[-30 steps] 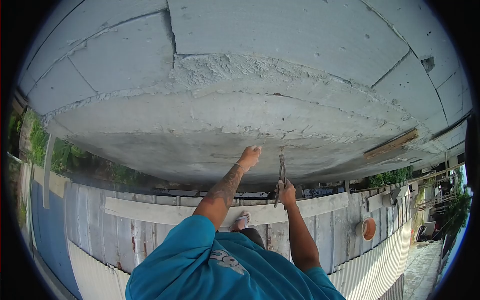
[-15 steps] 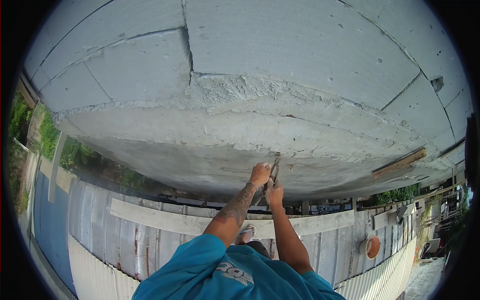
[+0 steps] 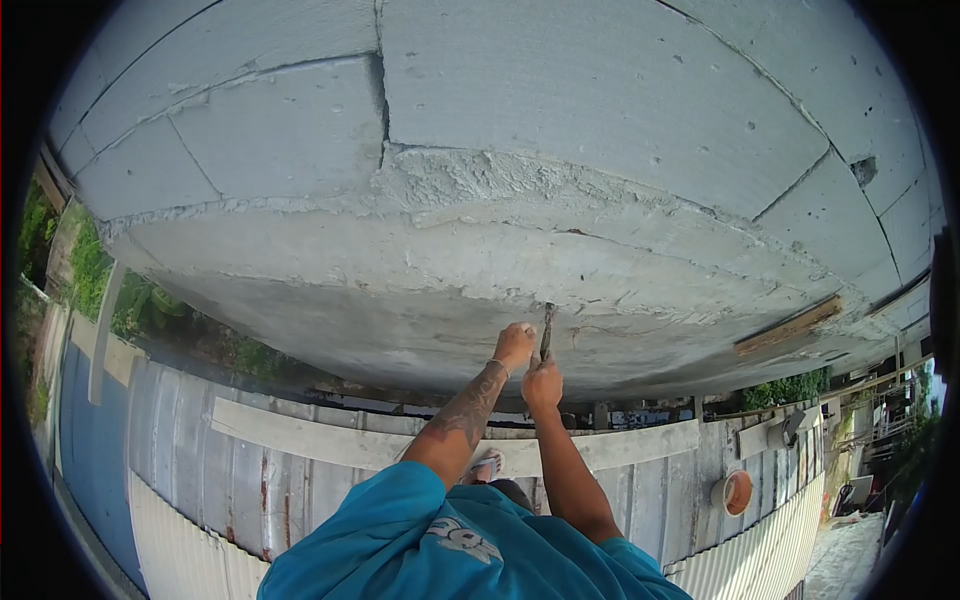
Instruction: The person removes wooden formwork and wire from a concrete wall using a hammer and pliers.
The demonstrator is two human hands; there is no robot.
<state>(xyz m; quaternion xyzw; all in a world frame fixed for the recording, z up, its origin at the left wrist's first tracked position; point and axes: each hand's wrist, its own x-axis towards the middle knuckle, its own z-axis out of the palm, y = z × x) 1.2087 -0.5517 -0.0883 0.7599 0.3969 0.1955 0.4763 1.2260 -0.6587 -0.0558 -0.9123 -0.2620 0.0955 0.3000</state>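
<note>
My right hand (image 3: 542, 385) is closed around the lower end of a long, narrow, dark metal tool (image 3: 547, 335), whose exact kind I cannot make out. The tool stands nearly upright, its upper end at the rough lower edge of the grey plastered wall (image 3: 480, 250). Just to its left, my left hand (image 3: 515, 345) is closed too, with its fingers curled; what it holds, if anything, is hidden. Both arms reach forward at the wall.
Pale blocks (image 3: 600, 90) with dark joints rise above the plaster. Below lie a corrugated metal roof (image 3: 330, 490) and a long plank (image 3: 310, 435) near my foot. A round bucket (image 3: 737, 493) sits at right. A wooden strip (image 3: 790, 325) is on the wall.
The tool has turned slightly and now looks like a single straight shaft. My right hand has shifted a little down and left; the whole view has moved slightly.
</note>
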